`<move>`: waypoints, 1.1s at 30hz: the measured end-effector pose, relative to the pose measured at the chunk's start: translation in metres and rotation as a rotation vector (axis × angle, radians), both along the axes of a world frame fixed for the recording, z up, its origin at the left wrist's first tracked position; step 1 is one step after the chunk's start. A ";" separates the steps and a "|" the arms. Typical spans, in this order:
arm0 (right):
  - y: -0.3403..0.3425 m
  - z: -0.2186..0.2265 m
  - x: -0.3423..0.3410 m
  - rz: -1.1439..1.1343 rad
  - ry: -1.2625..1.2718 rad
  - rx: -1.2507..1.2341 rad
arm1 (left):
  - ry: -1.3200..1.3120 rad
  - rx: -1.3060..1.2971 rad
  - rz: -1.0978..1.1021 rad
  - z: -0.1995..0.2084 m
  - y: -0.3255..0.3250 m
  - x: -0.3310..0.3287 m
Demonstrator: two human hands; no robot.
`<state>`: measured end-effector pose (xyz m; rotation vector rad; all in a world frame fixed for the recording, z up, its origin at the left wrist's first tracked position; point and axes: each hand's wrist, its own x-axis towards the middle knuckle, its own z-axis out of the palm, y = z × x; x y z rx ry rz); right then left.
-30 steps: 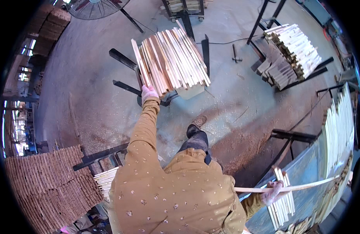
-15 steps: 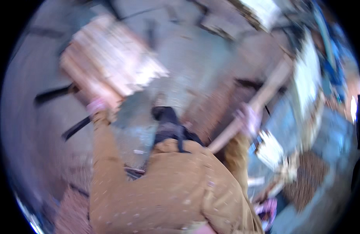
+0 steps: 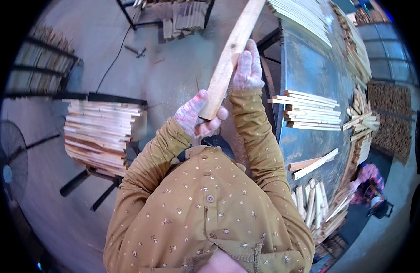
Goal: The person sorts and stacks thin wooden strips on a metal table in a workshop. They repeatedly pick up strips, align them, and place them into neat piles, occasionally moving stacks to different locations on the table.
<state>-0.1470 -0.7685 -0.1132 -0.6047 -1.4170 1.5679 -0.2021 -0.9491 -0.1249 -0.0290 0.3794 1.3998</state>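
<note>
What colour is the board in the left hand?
The board is pale tan with a dark knot; best in head view.

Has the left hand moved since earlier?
Yes: the left hand moved away from the slat stack and, now right of it, grips the plank.

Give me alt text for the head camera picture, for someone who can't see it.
A person's gloved left hand grips the near end of a long wooden board, with the gloved right hand alongside it. To the left is a stack of wooden strips; to the right, more strips lie on a blue-gray table.
</note>
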 end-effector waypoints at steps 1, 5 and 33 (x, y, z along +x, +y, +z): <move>0.015 0.001 0.020 -0.011 -0.010 0.002 | -0.040 0.011 -0.008 0.002 0.016 0.006; 0.048 0.020 0.133 -0.181 -0.140 0.056 | 0.002 -0.062 -0.100 0.012 0.076 0.029; -0.375 -0.038 0.371 -2.317 -0.981 -0.873 | 1.731 1.317 -1.058 -0.041 0.267 0.397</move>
